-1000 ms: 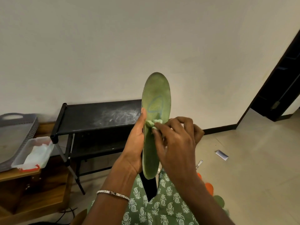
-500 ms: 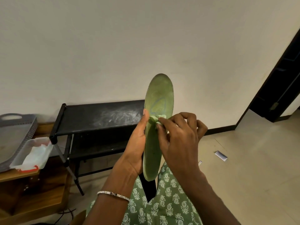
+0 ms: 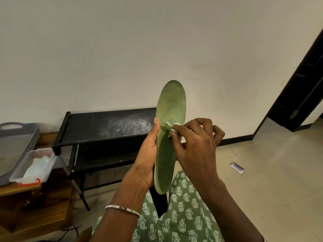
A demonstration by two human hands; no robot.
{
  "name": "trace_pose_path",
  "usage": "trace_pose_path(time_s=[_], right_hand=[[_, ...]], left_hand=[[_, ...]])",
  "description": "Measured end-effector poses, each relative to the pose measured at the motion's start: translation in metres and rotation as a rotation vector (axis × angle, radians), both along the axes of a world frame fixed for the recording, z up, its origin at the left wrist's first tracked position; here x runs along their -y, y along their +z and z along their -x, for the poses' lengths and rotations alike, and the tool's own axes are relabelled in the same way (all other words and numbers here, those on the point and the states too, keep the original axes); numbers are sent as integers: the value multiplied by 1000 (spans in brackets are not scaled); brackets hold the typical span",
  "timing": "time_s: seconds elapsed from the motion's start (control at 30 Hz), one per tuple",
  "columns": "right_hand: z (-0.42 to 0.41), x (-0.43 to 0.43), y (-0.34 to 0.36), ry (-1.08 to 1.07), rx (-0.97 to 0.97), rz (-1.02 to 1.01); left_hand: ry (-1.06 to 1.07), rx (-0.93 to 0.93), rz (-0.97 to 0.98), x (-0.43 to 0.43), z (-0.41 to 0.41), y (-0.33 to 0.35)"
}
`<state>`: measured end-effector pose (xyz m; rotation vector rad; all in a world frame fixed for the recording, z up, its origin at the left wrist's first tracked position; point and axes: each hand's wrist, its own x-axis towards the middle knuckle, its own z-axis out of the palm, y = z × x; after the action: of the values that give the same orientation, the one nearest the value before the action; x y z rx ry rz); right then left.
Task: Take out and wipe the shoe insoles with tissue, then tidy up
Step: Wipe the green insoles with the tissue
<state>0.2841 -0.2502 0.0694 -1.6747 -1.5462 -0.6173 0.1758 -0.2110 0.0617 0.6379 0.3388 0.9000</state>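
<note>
A green insole [image 3: 170,109] stands upright in front of me, toe end up, heel end just above my lap. My left hand [image 3: 147,158] grips its left edge around the middle, thumb pressed along the rim. My right hand [image 3: 194,145] pinches a small crumpled tissue [image 3: 168,127], tinted green, and presses it against the insole's face at mid-length. No shoe is in view.
A black two-tier shoe rack [image 3: 97,126], its top dusty, stands against the wall behind the insole. At the left, a clear plastic box [image 3: 33,165] with tissues rests on a wooden table beside a grey tray [image 3: 14,142]. A small white packet [image 3: 237,167] lies on the floor.
The insole has shifted slightly right and tilted a little. My right hand with the tissue has moved a short way up the insole's face.
</note>
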Motion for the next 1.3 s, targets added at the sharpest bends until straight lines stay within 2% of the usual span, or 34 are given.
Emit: trace_pose_path(time_s=[0.2,0.33,0.47,0.73,0.97,1.2,1.3], right_hand=[[21,27,-22,169,38,-24],[8,15,-17,117,59,-43],[-7,-1,-5,15,-3,-49],[9,24,-34,107,26,-32],[-7,6,-11,15,-8,-46],[18,29,-37,194,-15,3],[15,27,-35,199,15,-13]], left_hand=[[1,-62,29,-10,6,-6],[2,-62,27,-9,7,-3],[14,-36,-10,-3,5,3],[3,-106,34,-12,8,-7],[43,-76,-18,-4,3,1],[48,-83,35,-13,8,-6],[59,-77,25,-15,8,-6]])
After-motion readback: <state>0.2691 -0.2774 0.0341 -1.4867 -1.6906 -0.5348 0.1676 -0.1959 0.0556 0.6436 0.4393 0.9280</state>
